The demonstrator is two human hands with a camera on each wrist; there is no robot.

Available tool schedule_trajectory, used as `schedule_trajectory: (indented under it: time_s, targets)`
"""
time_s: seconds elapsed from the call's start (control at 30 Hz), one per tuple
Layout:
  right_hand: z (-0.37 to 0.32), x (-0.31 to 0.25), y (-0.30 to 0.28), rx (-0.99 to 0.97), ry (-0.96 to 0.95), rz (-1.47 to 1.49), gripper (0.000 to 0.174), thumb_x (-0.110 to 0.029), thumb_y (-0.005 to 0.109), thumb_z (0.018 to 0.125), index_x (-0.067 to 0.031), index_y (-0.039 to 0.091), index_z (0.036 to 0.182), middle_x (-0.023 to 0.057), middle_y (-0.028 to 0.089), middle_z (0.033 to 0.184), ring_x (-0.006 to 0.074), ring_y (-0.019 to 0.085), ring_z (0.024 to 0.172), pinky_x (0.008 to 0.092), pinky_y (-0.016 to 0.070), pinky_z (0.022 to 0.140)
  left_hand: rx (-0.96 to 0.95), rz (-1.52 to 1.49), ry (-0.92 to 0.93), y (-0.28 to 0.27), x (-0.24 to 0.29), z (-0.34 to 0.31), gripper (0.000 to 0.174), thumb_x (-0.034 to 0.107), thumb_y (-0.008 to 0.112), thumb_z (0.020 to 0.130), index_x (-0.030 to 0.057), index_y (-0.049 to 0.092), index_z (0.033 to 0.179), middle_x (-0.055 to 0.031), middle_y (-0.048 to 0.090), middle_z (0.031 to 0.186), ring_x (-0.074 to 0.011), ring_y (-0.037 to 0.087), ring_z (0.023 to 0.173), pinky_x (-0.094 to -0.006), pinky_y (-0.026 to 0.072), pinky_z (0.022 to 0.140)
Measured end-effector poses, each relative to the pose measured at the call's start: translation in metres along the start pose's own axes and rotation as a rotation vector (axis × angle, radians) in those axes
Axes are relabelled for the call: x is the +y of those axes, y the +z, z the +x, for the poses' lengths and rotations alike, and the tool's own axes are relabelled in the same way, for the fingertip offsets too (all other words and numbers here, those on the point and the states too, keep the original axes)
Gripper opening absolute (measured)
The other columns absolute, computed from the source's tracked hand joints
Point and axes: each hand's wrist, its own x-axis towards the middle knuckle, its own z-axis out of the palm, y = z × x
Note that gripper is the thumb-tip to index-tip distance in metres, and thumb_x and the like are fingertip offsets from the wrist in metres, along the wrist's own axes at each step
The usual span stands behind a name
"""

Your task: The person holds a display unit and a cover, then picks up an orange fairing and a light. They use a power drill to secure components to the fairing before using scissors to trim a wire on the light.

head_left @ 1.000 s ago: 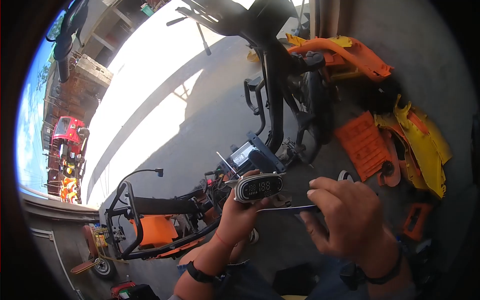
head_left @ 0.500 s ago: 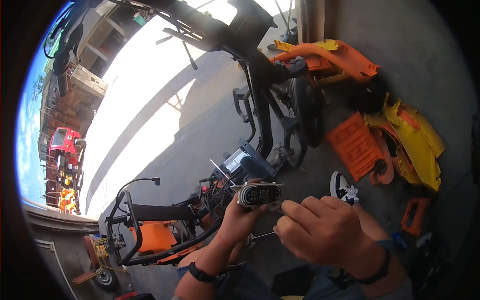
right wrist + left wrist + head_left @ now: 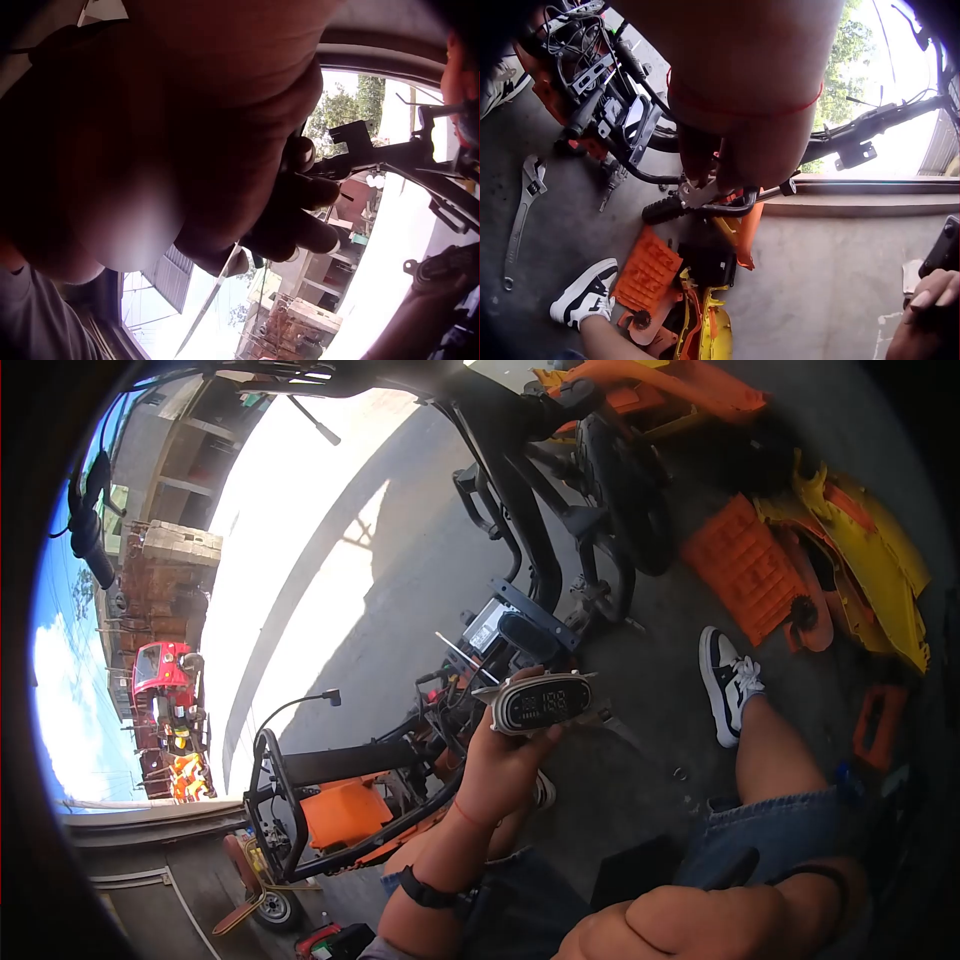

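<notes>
In the head view my left hand (image 3: pixel 505 765) holds a small oval speedometer display (image 3: pixel 545 703). Its dark face with digits is turned towards me, and pale mounting ears stick out at its ends. My right hand (image 3: pixel 690 923) is low at the bottom edge, near my lap and apart from the display. From its curled fingers a thin metal rod (image 3: pixel 208 304) sticks out in the right wrist view; the rod's other end is hidden in the hand. Behind the display stands a stripped scooter frame (image 3: pixel 535 530) with bare wires and a boxy headlight unit (image 3: pixel 487 625).
Orange and yellow body panels (image 3: pixel 865 560) lie on the floor at the right, beside an orange ribbed panel (image 3: pixel 745 565). An adjustable wrench (image 3: pixel 525 214) lies on the concrete. My shoe (image 3: pixel 730 685) is near these parts. A red vehicle (image 3: pixel 165 670) stands outside at the left.
My right hand has drawn back from beside the display down to the bottom edge. The left hand keeps hold of the display. The head view has shifted downward.
</notes>
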Motion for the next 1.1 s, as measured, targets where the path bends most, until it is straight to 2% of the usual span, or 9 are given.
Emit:
schedule_trajectory:
  time_s: [0.13,0.3,0.47,0.6,0.73,0.87,0.97,1.03,1.1]
  targets:
    - [-0.005,0.001,0.013,0.089,-0.134,-0.047,0.035,-0.008,0.061,0.082,-0.0098,0.044,0.051,0.0032,0.038,0.049,0.0154,0.041,0.045,0.0286,0.0274,0.044,0.024,-0.031,-0.015,0.004,0.006,0.0,0.062,-0.008,0.068,0.084,0.0025,0.044,0.14,-0.0078,0.058,0.131,-0.0156,0.056,0.12,-0.0304,0.0457,0.101]
    - [0.004,0.002,-0.005,-0.015,-0.16,-0.118,0.036,-0.008,0.06,0.084,-0.009,0.045,0.051,0.0036,0.038,0.049,0.0158,0.042,0.046,0.0288,0.0288,0.044,0.01,-0.033,0.011,0.005,0.006,-0.001,0.062,-0.009,0.068,0.083,0.0023,0.044,0.14,-0.0077,0.057,0.132,-0.0157,0.056,0.121,-0.0311,0.0448,0.103]
    - [-0.008,0.006,0.025,0.239,-0.253,-0.374,0.033,-0.007,0.059,0.085,-0.0053,0.051,0.053,0.0072,0.046,0.053,0.0192,0.051,0.051,0.0275,0.0322,0.046,0.009,-0.036,0.012,0.003,0.004,-0.001,0.06,-0.007,0.067,0.085,0.0018,0.043,0.14,-0.0086,0.058,0.131,-0.0164,0.056,0.121,-0.0313,0.0439,0.103]
    - [-0.008,0.0,0.007,0.082,-0.211,-0.537,0.029,-0.013,0.058,0.091,-0.0016,0.061,0.065,0.0128,0.057,0.061,0.0254,0.058,0.058,0.0336,0.0389,0.049,-0.001,-0.058,-0.003,0.0,0.003,0.0,0.062,-0.009,0.068,0.084,0.0016,0.043,0.14,-0.0084,0.057,0.132,-0.0159,0.056,0.12,-0.0314,0.0448,0.103]
    - [0.005,0.028,0.011,-0.071,-0.04,-0.475,0.04,-0.021,0.073,0.08,-0.0129,0.045,0.052,0.0007,0.046,0.049,0.0129,0.047,0.043,0.0273,0.0268,0.041,0.017,-0.026,0.065,-0.005,0.004,-0.001,0.062,-0.009,0.067,0.084,0.0014,0.043,0.14,-0.0089,0.058,0.13,-0.0156,0.057,0.119,-0.031,0.0464,0.101]
    - [-0.006,0.098,0.024,0.237,0.155,-0.469,0.045,-0.013,0.076,0.074,-0.0095,0.04,0.047,0.0042,0.038,0.044,0.0193,0.042,0.039,0.0337,0.0295,0.041,0.074,-0.067,0.045,-0.006,0.015,0.0,0.056,-0.008,0.066,0.086,0.0027,0.046,0.138,-0.0079,0.062,0.123,-0.0147,0.059,0.115,-0.0298,0.0475,0.098]
    - [-0.019,0.126,0.033,0.244,0.357,-0.563,0.047,-0.027,0.071,0.084,-0.0078,0.046,0.05,0.0063,0.046,0.045,0.0243,0.05,0.043,0.036,0.0365,0.044,0.074,-0.178,0.084,-0.009,0.029,-0.001,0.059,-0.008,0.066,0.085,0.0031,0.045,0.139,-0.0072,0.062,0.123,-0.0139,0.059,0.114,-0.0289,0.0488,0.096]
    - [-0.02,0.14,0.037,0.264,0.81,-0.376,0.049,-0.036,0.064,0.091,-0.0047,0.055,0.055,0.0096,0.052,0.048,0.0279,0.056,0.047,0.0384,0.0407,0.048,0.052,-0.206,0.108,-0.012,0.038,0.001,0.059,-0.008,0.066,0.085,0.0033,0.045,0.139,-0.0068,0.061,0.123,-0.0136,0.058,0.114,-0.0285,0.0489,0.095]
    - [-0.018,0.149,0.039,0.289,0.889,-0.29,0.05,-0.04,0.06,0.093,-0.0044,0.059,0.059,0.0108,0.054,0.05,0.0292,0.057,0.049,0.0392,0.0419,0.049,-0.003,-0.217,0.097,-0.015,0.047,-0.001,0.062,-0.007,0.067,0.085,0.0033,0.043,0.141,-0.0064,0.06,0.125,-0.0134,0.057,0.116,-0.0288,0.0467,0.098]
